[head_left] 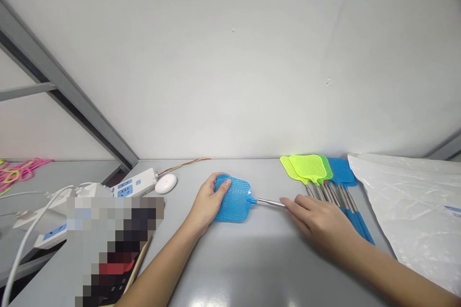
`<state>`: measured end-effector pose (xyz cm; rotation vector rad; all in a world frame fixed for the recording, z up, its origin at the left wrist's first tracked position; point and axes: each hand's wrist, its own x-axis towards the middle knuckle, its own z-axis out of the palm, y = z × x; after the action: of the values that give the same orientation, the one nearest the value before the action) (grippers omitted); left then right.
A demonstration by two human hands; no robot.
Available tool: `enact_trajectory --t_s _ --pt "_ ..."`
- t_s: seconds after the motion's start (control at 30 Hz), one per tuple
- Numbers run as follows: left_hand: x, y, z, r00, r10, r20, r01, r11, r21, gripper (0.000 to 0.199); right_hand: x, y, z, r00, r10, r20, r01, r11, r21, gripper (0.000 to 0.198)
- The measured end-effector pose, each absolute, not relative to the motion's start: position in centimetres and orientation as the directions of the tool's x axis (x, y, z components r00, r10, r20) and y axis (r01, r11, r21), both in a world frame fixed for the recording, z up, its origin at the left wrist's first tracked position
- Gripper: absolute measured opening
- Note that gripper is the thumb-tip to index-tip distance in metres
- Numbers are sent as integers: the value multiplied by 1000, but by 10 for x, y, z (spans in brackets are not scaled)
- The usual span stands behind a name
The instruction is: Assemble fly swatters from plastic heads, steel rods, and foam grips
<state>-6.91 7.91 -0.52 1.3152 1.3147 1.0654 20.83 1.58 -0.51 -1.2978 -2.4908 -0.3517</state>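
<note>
A blue fly swatter [234,200] lies crosswise low over the grey table, its mesh head to the left and its metal shaft pointing right. My left hand [211,199] grips the head's left side, thumb on top of the mesh. Around the shaft's right end, my right hand [317,218] is closed, and it hides the handle. Just beyond that hand is a row of other fly swatters: yellow-green ones [309,167], a green one [327,168] and blue ones [341,171], with metal shafts and blue grips.
A clear plastic bag [421,201] covers the table's right side. At left are a white power strip [135,183] with cables, a white oval object [166,183] and a pixelated area. Pink and yellow items [25,170] sit far left. A white wall [237,57] rises behind the table.
</note>
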Motion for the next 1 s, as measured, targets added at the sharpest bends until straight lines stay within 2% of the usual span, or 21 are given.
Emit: enact_trajectory --t_s 0.47,1.0 --pt "-69 82 -7 18 996 -83 135 80 988 41 209 15 -7 -545 698 464 799 601 34 30" --pt "-66 77 -6 9 999 -35 205 32 978 37 214 16 -10 -623 675 397 767 627 138 35"
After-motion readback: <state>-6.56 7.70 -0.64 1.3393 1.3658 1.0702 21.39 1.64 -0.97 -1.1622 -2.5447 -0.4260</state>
